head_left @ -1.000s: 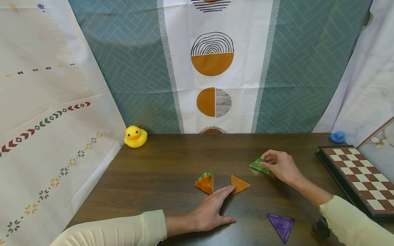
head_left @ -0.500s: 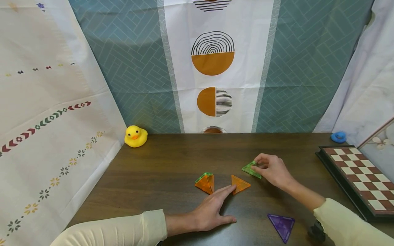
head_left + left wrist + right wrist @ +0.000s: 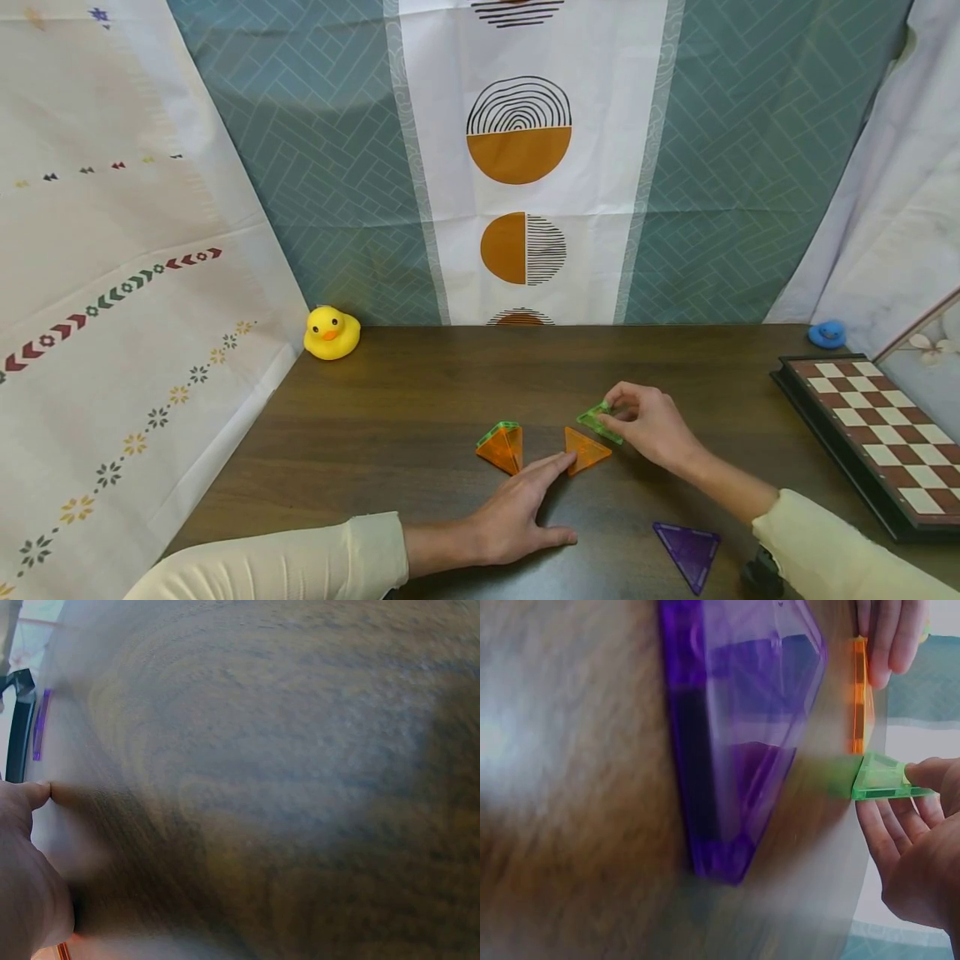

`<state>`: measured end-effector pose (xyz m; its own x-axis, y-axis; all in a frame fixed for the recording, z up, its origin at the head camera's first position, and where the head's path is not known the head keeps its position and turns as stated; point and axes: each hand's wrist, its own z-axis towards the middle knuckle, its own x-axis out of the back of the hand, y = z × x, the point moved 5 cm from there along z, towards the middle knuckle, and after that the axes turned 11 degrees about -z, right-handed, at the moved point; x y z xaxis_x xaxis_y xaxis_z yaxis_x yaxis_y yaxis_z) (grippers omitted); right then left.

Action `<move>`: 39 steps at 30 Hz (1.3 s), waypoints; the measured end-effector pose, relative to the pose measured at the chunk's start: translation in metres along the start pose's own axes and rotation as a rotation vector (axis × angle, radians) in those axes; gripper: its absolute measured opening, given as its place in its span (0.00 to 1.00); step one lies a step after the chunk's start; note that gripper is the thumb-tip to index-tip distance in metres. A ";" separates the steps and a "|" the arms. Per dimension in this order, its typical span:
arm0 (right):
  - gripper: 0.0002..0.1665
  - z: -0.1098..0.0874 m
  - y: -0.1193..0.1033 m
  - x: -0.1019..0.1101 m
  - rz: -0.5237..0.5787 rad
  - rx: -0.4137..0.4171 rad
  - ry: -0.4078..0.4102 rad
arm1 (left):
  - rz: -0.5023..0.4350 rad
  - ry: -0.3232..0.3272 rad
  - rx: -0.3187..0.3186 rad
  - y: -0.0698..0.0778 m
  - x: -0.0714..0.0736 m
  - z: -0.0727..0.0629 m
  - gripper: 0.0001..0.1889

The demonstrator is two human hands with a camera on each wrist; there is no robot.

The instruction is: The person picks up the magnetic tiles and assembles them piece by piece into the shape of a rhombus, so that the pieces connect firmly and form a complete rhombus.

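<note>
My left hand (image 3: 517, 512) stretches flat over the table, its fingertips resting on a flat orange triangular magnetic tile (image 3: 588, 454). Between thumb and fingers my right hand (image 3: 652, 425) pinches a green triangular magnetic tile (image 3: 596, 418), just behind the orange one. In the right wrist view the green tile (image 3: 885, 780) is tilted up from the table, its lower edge right by the end of the orange tile (image 3: 859, 697). Left of these stands a small pyramid of orange and green tiles (image 3: 501, 450), near the left fingers.
A purple triangular tile (image 3: 688, 552) lies at the front right, below the right forearm. Along the right side sits a checkered game board (image 3: 877, 425), with a small blue duck (image 3: 827, 334) behind it. A yellow rubber duck (image 3: 331, 332) stands at the back left.
The right hand has brought the green tile leftward and nearer, up to the orange tile, tilting it upward. My left hand has kept its place on the orange tile.
</note>
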<state>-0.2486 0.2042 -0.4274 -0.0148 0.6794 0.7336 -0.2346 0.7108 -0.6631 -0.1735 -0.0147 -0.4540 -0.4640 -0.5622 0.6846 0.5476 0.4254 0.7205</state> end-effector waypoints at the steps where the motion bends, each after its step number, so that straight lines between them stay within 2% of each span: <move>1: 0.07 0.000 -0.001 -0.001 0.002 0.002 -0.002 | 0.001 0.000 -0.003 0.000 0.000 0.000 0.47; 14: 0.08 -0.005 -0.011 -0.011 0.046 0.031 -0.027 | -0.005 -0.005 -0.003 0.000 0.000 0.000 0.47; 39: 0.08 -0.007 -0.012 -0.013 0.058 0.035 -0.053 | -0.012 -0.011 0.007 0.000 0.000 0.000 0.48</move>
<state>-0.2393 0.1880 -0.4300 -0.0803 0.7082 0.7014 -0.2654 0.6631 -0.6999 -0.1731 -0.0146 -0.4540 -0.4779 -0.5598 0.6769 0.5372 0.4234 0.7295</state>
